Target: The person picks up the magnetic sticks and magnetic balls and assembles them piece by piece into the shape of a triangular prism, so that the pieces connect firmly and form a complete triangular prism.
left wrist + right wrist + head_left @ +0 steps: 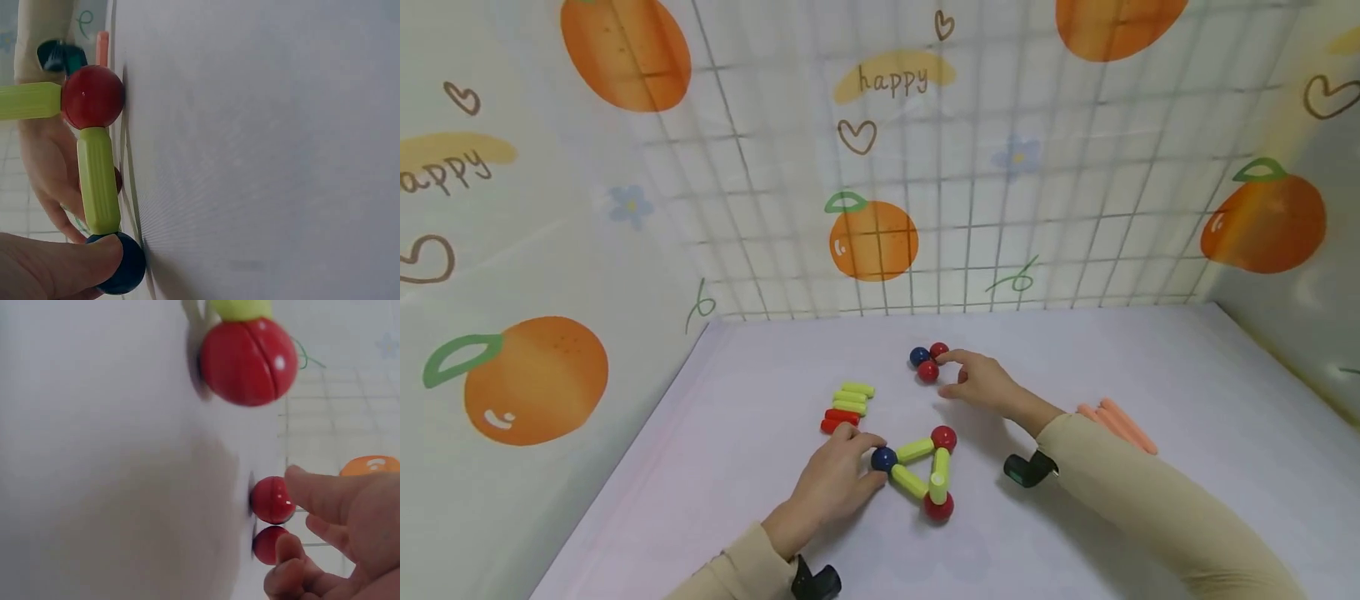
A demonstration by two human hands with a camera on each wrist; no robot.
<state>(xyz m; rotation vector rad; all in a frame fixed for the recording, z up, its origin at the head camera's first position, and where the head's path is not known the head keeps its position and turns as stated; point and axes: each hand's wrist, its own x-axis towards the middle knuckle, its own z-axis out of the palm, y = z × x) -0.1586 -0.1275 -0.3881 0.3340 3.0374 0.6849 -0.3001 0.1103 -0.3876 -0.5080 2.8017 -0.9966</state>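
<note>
My left hand [835, 473] pinches a blue ball [883, 459] between thumb and fingers. This ball forms the left corner of a triangle of yellow-green rods, with red balls at the far corner [943, 438] and near corner [939, 507]. Another yellow-green rod [937, 487] stands up from the near red ball. Farther back, my right hand [988, 383] reaches toward loose balls, thumb and fingers apart. Its fingertips are right beside the rear red ball [939, 351]; a front red ball [928, 372] and a blue ball [919, 357] sit close by.
Yellow-green short rods [850, 400] and red short rods [841, 419] lie in a row beyond the left hand. Several longer salmon rods [1123, 425] lie beside the right forearm. A fruit-printed cloth over a wire grid [970, 242] rises behind the table [760, 375].
</note>
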